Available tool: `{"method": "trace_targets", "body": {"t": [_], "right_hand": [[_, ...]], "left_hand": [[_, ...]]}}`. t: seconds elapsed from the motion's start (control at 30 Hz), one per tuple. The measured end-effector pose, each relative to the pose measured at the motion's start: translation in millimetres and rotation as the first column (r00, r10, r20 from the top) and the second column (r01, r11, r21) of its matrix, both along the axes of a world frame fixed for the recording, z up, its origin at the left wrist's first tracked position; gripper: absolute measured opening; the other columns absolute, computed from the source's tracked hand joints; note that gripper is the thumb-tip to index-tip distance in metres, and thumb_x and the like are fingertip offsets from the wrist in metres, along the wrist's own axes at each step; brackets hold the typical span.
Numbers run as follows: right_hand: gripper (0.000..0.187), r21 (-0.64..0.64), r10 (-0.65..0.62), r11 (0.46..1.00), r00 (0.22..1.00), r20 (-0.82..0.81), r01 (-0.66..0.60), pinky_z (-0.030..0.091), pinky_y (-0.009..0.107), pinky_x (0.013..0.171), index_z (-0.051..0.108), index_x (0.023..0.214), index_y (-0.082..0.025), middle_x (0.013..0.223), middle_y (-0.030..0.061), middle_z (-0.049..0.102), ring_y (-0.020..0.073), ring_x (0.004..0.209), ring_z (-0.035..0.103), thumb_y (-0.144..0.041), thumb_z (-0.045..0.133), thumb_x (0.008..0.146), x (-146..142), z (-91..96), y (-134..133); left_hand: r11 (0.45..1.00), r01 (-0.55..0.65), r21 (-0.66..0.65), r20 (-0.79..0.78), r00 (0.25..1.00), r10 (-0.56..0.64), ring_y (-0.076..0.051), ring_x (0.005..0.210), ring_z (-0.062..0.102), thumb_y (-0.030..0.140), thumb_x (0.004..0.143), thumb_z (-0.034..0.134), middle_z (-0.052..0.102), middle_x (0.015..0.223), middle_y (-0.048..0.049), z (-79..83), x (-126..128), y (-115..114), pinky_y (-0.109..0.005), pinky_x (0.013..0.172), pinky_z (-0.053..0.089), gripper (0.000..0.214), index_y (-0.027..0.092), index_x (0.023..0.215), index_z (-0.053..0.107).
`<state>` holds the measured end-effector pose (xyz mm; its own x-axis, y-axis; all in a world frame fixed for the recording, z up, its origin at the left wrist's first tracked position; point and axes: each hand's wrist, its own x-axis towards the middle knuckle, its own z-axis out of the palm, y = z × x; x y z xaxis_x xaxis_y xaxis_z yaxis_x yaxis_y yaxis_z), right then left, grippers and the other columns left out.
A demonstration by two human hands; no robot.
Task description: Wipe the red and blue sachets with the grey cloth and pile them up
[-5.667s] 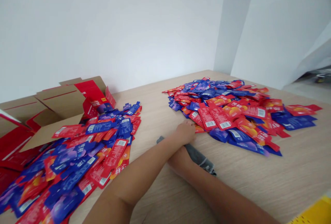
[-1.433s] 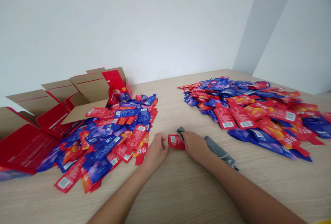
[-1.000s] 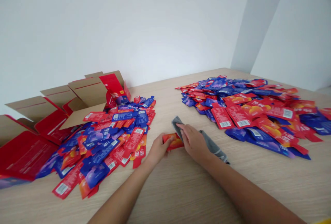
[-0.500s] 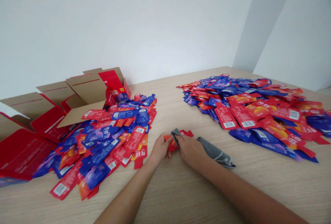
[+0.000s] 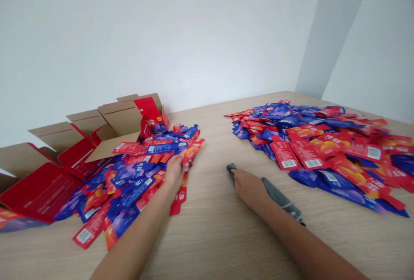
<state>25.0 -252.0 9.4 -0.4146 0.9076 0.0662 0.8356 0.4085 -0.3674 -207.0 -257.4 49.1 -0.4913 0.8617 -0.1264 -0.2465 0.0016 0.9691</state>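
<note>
My left hand (image 5: 176,169) reaches over the right edge of the left pile of red and blue sachets (image 5: 136,176) and pinches a red sachet (image 5: 190,152) at its fingertips. On the wooden table my right hand (image 5: 247,185) rests with curled fingers on a grey cloth (image 5: 274,193), which runs under the hand and out to the right. A second, larger pile of red and blue sachets (image 5: 323,146) lies to the right of that hand.
Open cardboard boxes with red insides (image 5: 106,122) stand at the back left behind the left pile. A red flat box (image 5: 35,189) lies at the far left. A white wall closes off the table's far side.
The red sachet that both hands held against the cloth has gone left with my left hand to the left pile. My right hand stays on the cloth.
</note>
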Motion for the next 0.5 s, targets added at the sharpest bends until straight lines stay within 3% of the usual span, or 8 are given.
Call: {"method": "trace_targets", "body": {"t": [0.1,0.13,0.2,0.3,0.4,0.5], "right_hand": [[0.04,-0.017,0.013,1.0,1.0,0.002,-0.013,0.04,0.029,0.086,0.053,0.122,-0.013,0.112,0.0132,0.063,0.0194,0.102,0.058,-0.017,0.031,0.089,-3,1.3,-3],[0.04,-0.025,0.011,1.0,1.0,0.005,-0.011,0.041,0.029,0.084,0.053,0.122,-0.014,0.11,0.0129,0.063,0.0194,0.1,0.059,-0.016,0.031,0.088,-4,2.6,-4],[0.04,-0.032,0.012,0.999,1.0,0.011,-0.012,0.043,0.03,0.08,0.053,0.122,-0.015,0.107,0.0123,0.064,0.0198,0.095,0.06,-0.014,0.032,0.087,-5,5.6,-5],[0.04,-0.003,0.024,1.0,1.0,0.011,-0.024,0.045,0.032,0.075,0.054,0.119,-0.015,0.102,0.0125,0.065,0.0216,0.09,0.062,-0.012,0.032,0.086,-4,9.3,-6],[0.036,0.03,0.019,0.999,1.0,0.017,-0.02,0.047,0.033,0.068,0.058,0.11,-0.014,0.094,0.0125,0.067,0.0231,0.083,0.064,-0.013,0.031,0.087,-4,9.8,-7],[0.033,0.031,0.03,0.999,0.999,0.03,-0.031,0.049,0.032,0.065,0.063,0.099,-0.013,0.089,0.0129,0.068,0.0232,0.08,0.065,-0.01,0.033,0.085,-4,7.1,-5]], "left_hand": [[0.984,-0.177,0.033,0.08,0.982,0.174,-0.004,0.034,0.045,0.022,0.087,0.044,0.056,0.048,0.0013,22.0,-20,15,-0.012,0.036,0.037,0.02,0.014,0.068,0.048],[0.987,-0.163,0.019,0.084,0.983,0.16,-0.004,0.035,0.047,0.024,0.087,0.043,0.058,0.051,-0.0005,23.5,-18,19,-0.012,0.037,0.038,0.021,0.014,0.069,0.049],[1.0,-0.016,-0.023,0.032,0.999,0.017,-0.006,0.036,0.049,0.025,0.086,0.047,0.059,0.054,-0.002,18.4,-2,29,-0.014,0.035,0.038,0.018,0.013,0.073,0.05],[0.964,0.244,-0.103,-0.106,0.961,-0.255,-0.007,0.038,0.05,0.02,0.08,0.053,0.059,0.057,0.0004,2.3,50,50,-0.015,0.036,0.038,0.007,0.014,0.081,0.049],[0.855,0.472,-0.214,-0.273,0.811,-0.517,-0.009,0.044,0.053,0.013,0.08,0.048,0.059,0.06,-0.0004,-7.8,119,80,-0.019,0.042,0.041,0.003,0.014,0.082,0.048],[0.805,0.559,-0.196,-0.333,0.735,-0.591,-0.01,0.051,0.053,0.012,0.077,0.052,0.057,0.06,-0.0016,-10.2,185,110,-0.019,0.046,0.039,0.007,0.014,0.07,0.05]]}}
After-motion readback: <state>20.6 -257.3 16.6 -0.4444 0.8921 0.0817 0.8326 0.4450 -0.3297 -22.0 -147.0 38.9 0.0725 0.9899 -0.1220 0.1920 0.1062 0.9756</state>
